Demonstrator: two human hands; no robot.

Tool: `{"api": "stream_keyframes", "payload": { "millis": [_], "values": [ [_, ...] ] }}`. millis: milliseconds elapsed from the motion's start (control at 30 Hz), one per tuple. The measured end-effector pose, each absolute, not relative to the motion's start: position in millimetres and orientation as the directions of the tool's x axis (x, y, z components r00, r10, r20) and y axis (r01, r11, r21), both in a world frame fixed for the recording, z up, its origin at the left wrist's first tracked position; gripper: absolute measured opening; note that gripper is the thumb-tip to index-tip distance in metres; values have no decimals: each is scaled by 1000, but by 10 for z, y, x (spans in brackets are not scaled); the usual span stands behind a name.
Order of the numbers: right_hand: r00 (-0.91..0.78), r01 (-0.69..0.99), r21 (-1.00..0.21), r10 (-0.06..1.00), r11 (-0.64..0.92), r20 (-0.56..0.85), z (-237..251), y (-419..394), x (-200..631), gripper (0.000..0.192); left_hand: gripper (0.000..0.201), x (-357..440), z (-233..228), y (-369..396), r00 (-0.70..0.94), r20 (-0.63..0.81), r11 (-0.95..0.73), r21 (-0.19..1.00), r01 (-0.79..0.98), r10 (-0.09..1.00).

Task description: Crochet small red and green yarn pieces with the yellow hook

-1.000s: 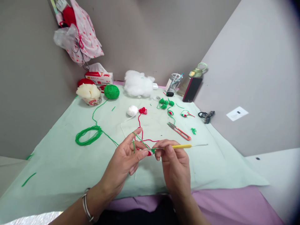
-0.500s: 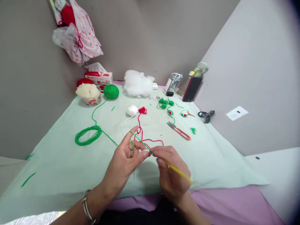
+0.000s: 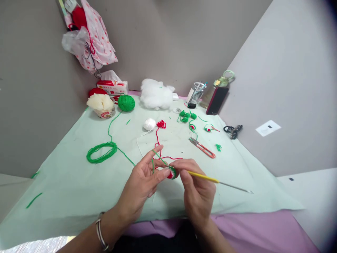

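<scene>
Left hand (image 3: 143, 179) pinches crochet piece (image 3: 172, 172) — hook (image 3: 210, 179) alongside.

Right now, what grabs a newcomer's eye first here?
The two hands at the near centre: the left hand pinches a small red-and-green crochet piece, and the right hand holds a yellow crochet hook. Behind them, a green yarn ball and white stuffing sit against the back wall.
</scene>
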State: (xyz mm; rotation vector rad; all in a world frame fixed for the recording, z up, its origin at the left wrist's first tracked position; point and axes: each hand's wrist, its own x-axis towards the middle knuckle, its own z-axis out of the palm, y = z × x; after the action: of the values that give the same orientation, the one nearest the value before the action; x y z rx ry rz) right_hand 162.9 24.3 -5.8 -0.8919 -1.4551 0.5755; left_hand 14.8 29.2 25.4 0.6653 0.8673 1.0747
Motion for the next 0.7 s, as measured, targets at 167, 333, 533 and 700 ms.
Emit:
{"api": "stream_keyframes", "payload": {
  "millis": [167, 333, 533, 700],
  "values": [
    [6, 472, -559, 631, 682, 776, -105, 206, 1662, 36, 70, 149, 229, 331, 329, -334, 468, 685, -559, 883],
    [178, 20, -867, 851, 499, 494, 7, 268, 1701, 23, 48, 93, 228, 377, 337, -319, 463, 648, -604, 886],
    [108, -16, -905, 900, 426, 422, 12, 288, 1675, 15, 47, 138, 205, 326, 250, -244, 341, 794, -503, 937],
    [109, -198, -927, 947, 318, 301, 12, 328, 1720, 23, 45, 103, 206, 332, 267, -218, 319, 841, -437, 939]
  ]
}}
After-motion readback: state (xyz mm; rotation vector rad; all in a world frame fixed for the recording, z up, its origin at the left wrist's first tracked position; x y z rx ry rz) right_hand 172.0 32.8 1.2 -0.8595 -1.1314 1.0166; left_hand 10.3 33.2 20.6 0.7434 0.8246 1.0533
